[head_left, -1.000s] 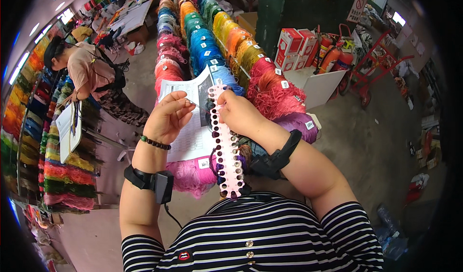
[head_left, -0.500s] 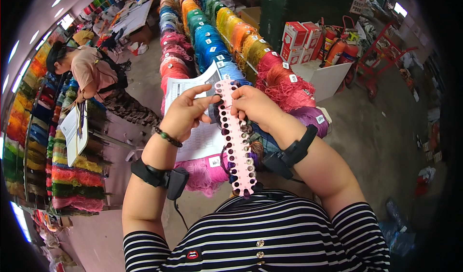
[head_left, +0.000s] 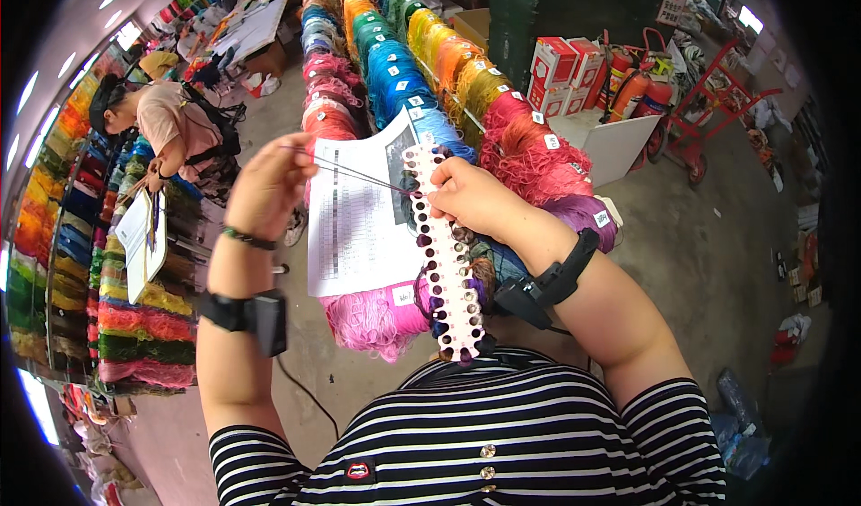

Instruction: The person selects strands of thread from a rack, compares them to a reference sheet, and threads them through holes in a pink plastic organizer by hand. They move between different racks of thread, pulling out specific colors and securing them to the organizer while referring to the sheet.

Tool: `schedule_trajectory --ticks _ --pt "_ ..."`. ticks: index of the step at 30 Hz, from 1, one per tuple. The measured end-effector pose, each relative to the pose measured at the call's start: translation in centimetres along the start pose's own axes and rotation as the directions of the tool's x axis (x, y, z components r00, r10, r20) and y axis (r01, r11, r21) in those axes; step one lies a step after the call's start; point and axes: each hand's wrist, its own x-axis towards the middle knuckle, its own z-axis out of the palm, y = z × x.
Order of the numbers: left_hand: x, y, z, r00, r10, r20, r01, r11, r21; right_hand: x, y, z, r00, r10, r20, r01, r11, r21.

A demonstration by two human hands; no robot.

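A long pale pink floss card (head_left: 447,268), with holes along both edges and dark threads looped through several of them, lies upright in front of me over the yarn. Near its upper end my right hand (head_left: 473,198) pinches its right edge. Off to the left, my left hand (head_left: 272,181) has its fingers closed on a dark thread (head_left: 352,171). The thread runs taut from those fingers to the card's upper part. Beneath it lies a printed paper sheet (head_left: 363,246) with a table and a dark picture, partly covered by the card.
Rows of coloured yarn skeins (head_left: 392,71) with white tags stretch away ahead. Left, a person (head_left: 175,125) bends beside another skein rack, near a clipboard (head_left: 141,246). Red-white boxes (head_left: 558,76), fire extinguishers (head_left: 630,94) and a red hand cart (head_left: 704,116) stand right.
My left hand has moved left, away from the card, drawing the dark thread out taut. My right hand stays at the card's upper right edge. More of the paper sheet shows.
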Motion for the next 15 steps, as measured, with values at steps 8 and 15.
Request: schedule_trajectory --ticks 8,15 --pt "-6.6 0.3 -23.2 0.709 0.068 -0.702 -0.113 0.993 -0.018 -0.2 0.3 1.1 0.994 -0.106 -0.040 0.105 0.994 -0.025" --pt "-9.2 -9.6 -8.2 0.923 -0.187 -0.338 0.264 0.944 0.200 -3.0 -0.6 1.7 0.982 -0.171 -0.085 0.162 0.981 -0.108"
